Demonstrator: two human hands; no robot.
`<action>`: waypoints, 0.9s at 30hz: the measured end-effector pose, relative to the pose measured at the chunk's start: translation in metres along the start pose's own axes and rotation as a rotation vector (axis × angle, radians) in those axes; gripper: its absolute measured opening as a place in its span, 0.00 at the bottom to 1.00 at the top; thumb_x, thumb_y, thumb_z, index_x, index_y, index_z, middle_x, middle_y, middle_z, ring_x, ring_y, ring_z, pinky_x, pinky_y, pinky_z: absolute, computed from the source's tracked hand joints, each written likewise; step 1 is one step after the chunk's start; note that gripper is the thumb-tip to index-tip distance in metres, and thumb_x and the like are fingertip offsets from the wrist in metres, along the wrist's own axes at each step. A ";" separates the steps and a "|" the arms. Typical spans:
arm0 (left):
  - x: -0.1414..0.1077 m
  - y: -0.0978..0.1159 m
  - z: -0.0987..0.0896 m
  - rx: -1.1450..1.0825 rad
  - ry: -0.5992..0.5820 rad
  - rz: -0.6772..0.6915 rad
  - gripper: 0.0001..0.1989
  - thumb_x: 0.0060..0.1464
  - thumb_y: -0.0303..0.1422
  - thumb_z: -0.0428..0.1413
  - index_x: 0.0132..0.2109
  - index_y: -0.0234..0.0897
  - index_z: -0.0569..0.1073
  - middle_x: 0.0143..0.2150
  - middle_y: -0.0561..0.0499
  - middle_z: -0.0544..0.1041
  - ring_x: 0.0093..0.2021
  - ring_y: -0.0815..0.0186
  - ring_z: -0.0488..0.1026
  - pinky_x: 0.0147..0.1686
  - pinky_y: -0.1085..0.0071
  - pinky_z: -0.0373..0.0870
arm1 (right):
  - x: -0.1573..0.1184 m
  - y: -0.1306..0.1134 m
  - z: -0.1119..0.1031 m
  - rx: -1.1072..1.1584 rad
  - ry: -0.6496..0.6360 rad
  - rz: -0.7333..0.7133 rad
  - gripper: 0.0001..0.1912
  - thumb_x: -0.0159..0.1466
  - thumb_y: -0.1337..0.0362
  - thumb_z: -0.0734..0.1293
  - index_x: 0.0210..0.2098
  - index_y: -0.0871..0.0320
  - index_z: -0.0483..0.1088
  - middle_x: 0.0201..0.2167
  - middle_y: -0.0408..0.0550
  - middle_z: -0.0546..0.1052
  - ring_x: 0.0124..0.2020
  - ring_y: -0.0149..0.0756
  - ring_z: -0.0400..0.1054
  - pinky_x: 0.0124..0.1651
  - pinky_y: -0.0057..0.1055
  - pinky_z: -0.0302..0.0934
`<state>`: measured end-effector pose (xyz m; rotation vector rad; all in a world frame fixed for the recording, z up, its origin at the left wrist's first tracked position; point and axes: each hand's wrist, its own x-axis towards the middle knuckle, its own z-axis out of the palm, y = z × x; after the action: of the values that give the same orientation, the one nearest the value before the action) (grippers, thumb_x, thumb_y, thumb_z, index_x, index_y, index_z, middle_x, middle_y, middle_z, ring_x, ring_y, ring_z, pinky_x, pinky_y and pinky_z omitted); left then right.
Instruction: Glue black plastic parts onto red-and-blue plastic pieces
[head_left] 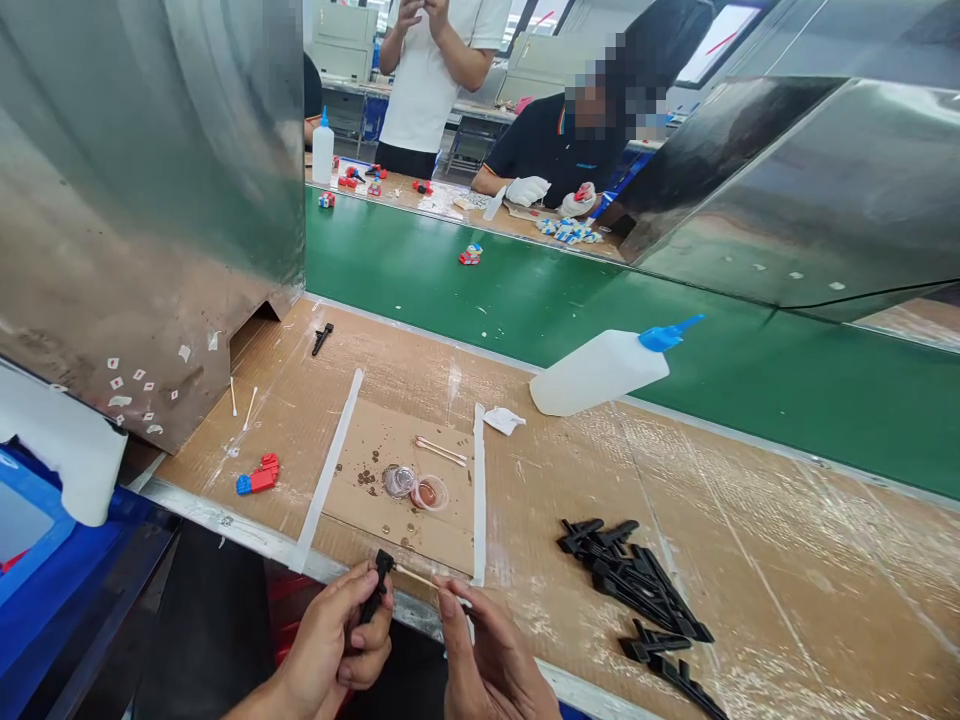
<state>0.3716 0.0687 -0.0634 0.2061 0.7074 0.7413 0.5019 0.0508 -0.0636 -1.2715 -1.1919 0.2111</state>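
Note:
My left hand (334,625) grips a small black plastic part (382,565) near the table's front edge. In my right hand (491,650) a thin cotton swab (416,577) is pinched between thumb and fingers. Its tip meets or nearly meets the black part's head; I cannot tell which. Beyond my hands, a taped-down cardboard sheet (352,530) bears a small clear cup (431,492) with reddish-brown contents, its open lid and two cotton swabs (440,450). Brown drops spot the cardboard. To the right lies a pile of similar black parts (637,580).
A white squeeze bottle (600,372) with a blue nozzle leans near the green belt (420,260). A red-and-blue piece (261,477) and a single black part (322,339) lie left. Metal housings (165,200) flank the bench. Across the belt, a gloved co-worker (555,150) handles pieces.

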 end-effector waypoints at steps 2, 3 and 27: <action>0.000 0.001 0.001 0.000 -0.002 -0.009 0.19 0.50 0.47 0.60 0.34 0.36 0.67 0.17 0.64 0.53 0.13 0.81 0.38 0.13 0.80 0.33 | 0.002 0.000 0.002 0.015 -0.014 -0.023 0.10 0.60 0.74 0.70 0.40 0.58 0.76 0.32 0.46 0.80 0.32 0.33 0.76 0.35 0.26 0.71; 0.000 0.002 0.001 0.001 -0.003 -0.015 0.19 0.50 0.47 0.60 0.34 0.36 0.67 0.17 0.64 0.53 0.13 0.81 0.39 0.13 0.80 0.33 | 0.002 0.000 0.002 0.018 -0.021 -0.019 0.09 0.60 0.74 0.70 0.40 0.58 0.76 0.32 0.46 0.80 0.32 0.34 0.76 0.35 0.26 0.71; 0.000 0.005 0.003 -0.002 -0.004 -0.032 0.20 0.48 0.49 0.61 0.33 0.37 0.66 0.16 0.64 0.53 0.12 0.81 0.38 0.13 0.79 0.32 | -0.001 0.006 -0.001 -0.031 -0.123 -0.047 0.15 0.59 0.77 0.69 0.44 0.56 0.74 0.34 0.46 0.80 0.33 0.34 0.75 0.36 0.28 0.71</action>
<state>0.3709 0.0725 -0.0584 0.1940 0.7047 0.7104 0.5051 0.0518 -0.0684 -1.2702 -1.3332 0.2402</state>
